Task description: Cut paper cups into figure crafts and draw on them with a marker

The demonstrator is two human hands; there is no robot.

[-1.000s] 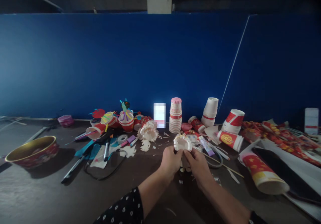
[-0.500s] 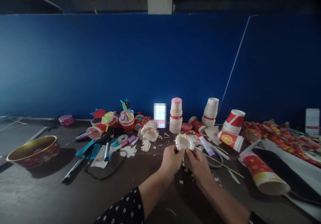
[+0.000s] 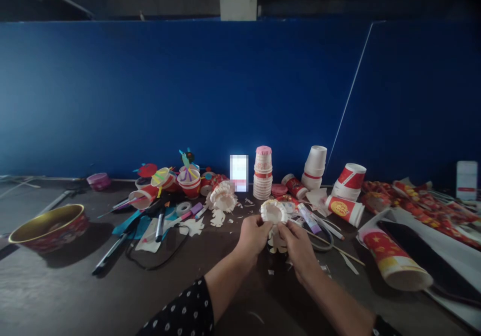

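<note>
Lower bits of my white paper ring [image 3: 273,203] show more now. My left hand [image 3: 251,238] and right hand [image 3: 299,248] pinch it, fingers nearly closed, in front of the cup stack [image 3: 263,183] on the tabletop [image 3: 203,261]. Folds line its rim; what's left, I can't tell.

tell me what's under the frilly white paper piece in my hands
Below the frilly white piece, a white paper part with wavy edges shows between the left hand and right hand. The hands cover the stretch between, so I cannot tell whether the two are joined.
</note>
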